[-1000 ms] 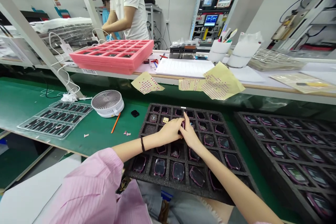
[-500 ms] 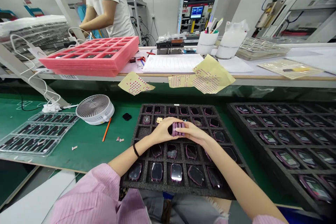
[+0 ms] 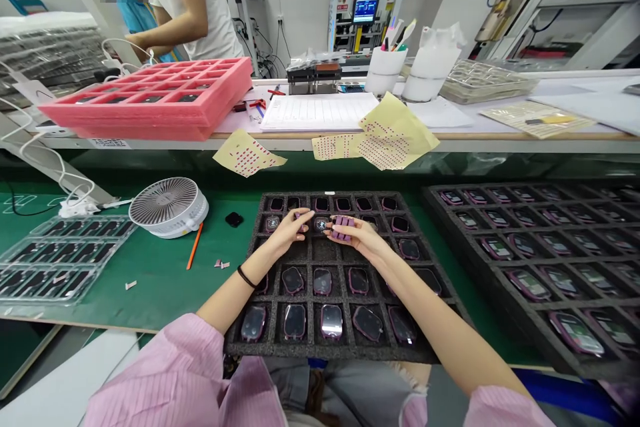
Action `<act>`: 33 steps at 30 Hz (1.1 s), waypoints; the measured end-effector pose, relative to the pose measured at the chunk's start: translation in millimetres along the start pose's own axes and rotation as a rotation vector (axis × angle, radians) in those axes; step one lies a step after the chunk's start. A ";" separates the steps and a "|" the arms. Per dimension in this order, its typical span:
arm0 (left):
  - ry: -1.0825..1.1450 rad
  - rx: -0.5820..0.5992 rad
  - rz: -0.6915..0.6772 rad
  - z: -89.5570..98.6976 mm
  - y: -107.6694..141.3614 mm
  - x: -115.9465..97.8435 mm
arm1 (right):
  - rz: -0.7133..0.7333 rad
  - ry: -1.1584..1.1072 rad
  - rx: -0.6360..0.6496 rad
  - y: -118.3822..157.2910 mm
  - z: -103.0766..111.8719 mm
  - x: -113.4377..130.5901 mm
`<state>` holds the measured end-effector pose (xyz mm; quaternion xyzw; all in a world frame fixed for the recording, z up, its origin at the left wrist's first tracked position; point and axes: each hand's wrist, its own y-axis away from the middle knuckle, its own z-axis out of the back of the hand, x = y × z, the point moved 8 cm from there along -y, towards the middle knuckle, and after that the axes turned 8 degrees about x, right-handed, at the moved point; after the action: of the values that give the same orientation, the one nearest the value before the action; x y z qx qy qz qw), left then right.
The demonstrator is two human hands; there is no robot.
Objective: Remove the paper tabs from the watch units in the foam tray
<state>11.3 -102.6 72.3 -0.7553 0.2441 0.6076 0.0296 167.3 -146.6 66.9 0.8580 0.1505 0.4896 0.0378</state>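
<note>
A black foam tray [image 3: 320, 349] with compartments lies in front of me, many of them holding purple-framed watch cases [image 3: 331, 320]. My right hand [image 3: 363, 237] grips a stack of purple watch cases [image 3: 343, 228] above the tray's second row. To its left, my left hand [image 3: 289, 232] is closed round a purple watch case [image 3: 299, 216], mostly hidden by the fingers. Between the hands, a watch case with a lit face [image 3: 321, 223] sits in its compartment. Some compartments in the third row hold nothing.
Another black tray of watch cases [image 3: 575, 332] stands at the right. A white fan [image 3: 169, 208], an orange stick [image 3: 195, 246] and a clear plastic tray [image 3: 65, 260] lie left. Behind are a shelf with a pink foam tray [image 3: 150, 110], yellow sheets [image 3: 397, 133] and a person [image 3: 200, 0].
My hands have moved apart. The left one has gone left and up with a watch case, while the right keeps the stack. The camera view has shifted slightly.
</note>
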 end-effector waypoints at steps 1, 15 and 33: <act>0.076 0.024 0.056 -2.3 -0.6 4.6 | 0.002 0.000 -0.004 -0.8 0.5 -1.8; 0.306 0.177 0.080 -21.1 -0.3 9.4 | 0.014 0.025 -0.001 -2.3 -5.3 -9.5; 0.329 0.138 0.048 -15.0 -2.0 18.2 | 0.033 0.033 -0.023 -0.8 -3.0 -16.5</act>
<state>28.3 -112.0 58.7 -0.8347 0.3048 0.4579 0.0266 156.7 -151.0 54.6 0.8516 0.1315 0.5061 0.0371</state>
